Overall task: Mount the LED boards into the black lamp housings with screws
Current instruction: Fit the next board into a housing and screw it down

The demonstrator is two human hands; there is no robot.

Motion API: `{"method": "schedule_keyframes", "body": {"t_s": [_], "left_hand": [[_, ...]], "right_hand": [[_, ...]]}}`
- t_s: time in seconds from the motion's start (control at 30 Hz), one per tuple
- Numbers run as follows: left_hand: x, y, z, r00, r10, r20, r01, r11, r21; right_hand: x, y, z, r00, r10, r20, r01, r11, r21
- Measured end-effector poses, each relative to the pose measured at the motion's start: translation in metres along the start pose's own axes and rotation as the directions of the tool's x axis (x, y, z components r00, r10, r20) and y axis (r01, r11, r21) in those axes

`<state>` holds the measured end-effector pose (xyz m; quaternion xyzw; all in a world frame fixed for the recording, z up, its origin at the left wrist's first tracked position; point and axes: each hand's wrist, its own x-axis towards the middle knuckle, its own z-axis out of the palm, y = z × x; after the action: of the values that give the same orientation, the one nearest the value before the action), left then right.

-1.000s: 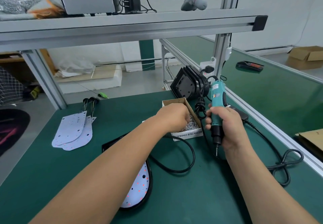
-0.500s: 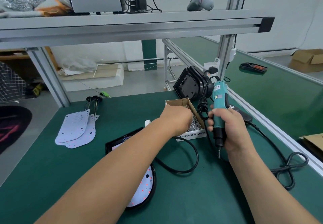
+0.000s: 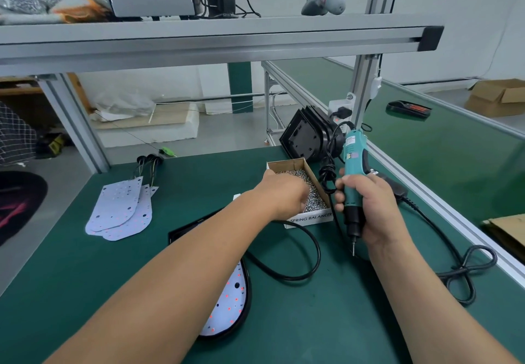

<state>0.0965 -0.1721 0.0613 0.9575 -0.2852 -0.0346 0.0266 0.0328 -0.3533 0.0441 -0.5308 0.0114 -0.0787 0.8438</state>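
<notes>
A black lamp housing [image 3: 246, 295] with a white LED board [image 3: 227, 306] in it lies on the green bench, mostly hidden under my left forearm. My left hand [image 3: 284, 196] reaches into a small cardboard box [image 3: 309, 220] full of silver screws [image 3: 314, 201]; its fingertips are hidden among them. My right hand [image 3: 369, 210] grips a teal electric screwdriver [image 3: 352, 164] upright, bit pointing down, just right of the box. A stack of loose LED boards [image 3: 119, 210] lies at the left.
Several black housings [image 3: 306, 136] lean against the frame post behind the box. The screwdriver's black cable [image 3: 298, 272] loops across the bench and coils at the right [image 3: 466, 272]. An aluminium rail [image 3: 443, 207] bounds the bench on the right. A shelf [image 3: 216, 42] runs overhead.
My left hand has pushed a little further into the screw box. The right hand still holds the screwdriver in about the same place; the camera shifted slightly.
</notes>
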Motion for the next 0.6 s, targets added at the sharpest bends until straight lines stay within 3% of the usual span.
{"method": "schedule_keyframes", "body": {"t_s": [0.23,0.3,0.33,0.37,0.4,0.47,0.53,0.6], "left_hand": [[-0.006,-0.007,-0.013,0.988,-0.119,-0.100,0.098,0.976,-0.193],[-0.013,-0.011,-0.026,0.978,-0.171,-0.117,0.115,0.919,-0.378],[-0.018,-0.012,-0.032,0.972,-0.215,-0.099,0.124,0.820,-0.559],[-0.025,-0.012,-0.039,0.961,-0.272,-0.051,0.137,0.626,-0.768],[-0.033,-0.012,-0.045,0.950,-0.311,0.024,0.143,0.366,-0.920],[-0.056,-0.015,-0.056,0.943,-0.285,0.170,0.144,-0.109,-0.984],[-0.082,-0.022,-0.059,0.949,-0.226,0.218,0.136,-0.331,-0.934],[-0.112,-0.030,-0.057,0.954,-0.208,0.214,0.112,-0.415,-0.903]], "right_hand": [[0.001,0.000,-0.001,1.000,-0.003,-0.006,0.003,1.000,-0.001],[0.002,0.001,-0.001,1.000,-0.006,-0.007,0.006,1.000,0.015],[0.002,0.001,-0.001,1.000,-0.005,-0.006,0.005,1.000,0.021],[0.002,0.002,-0.001,1.000,-0.003,-0.004,0.003,1.000,0.025],[0.002,0.002,-0.002,1.000,0.000,-0.001,0.000,1.000,0.031],[0.001,0.001,-0.001,1.000,0.001,0.000,-0.001,0.999,0.043],[0.000,0.001,0.001,1.000,0.002,0.006,-0.002,0.999,0.047],[-0.003,0.000,0.004,1.000,0.009,0.010,-0.010,0.998,0.063]]}}
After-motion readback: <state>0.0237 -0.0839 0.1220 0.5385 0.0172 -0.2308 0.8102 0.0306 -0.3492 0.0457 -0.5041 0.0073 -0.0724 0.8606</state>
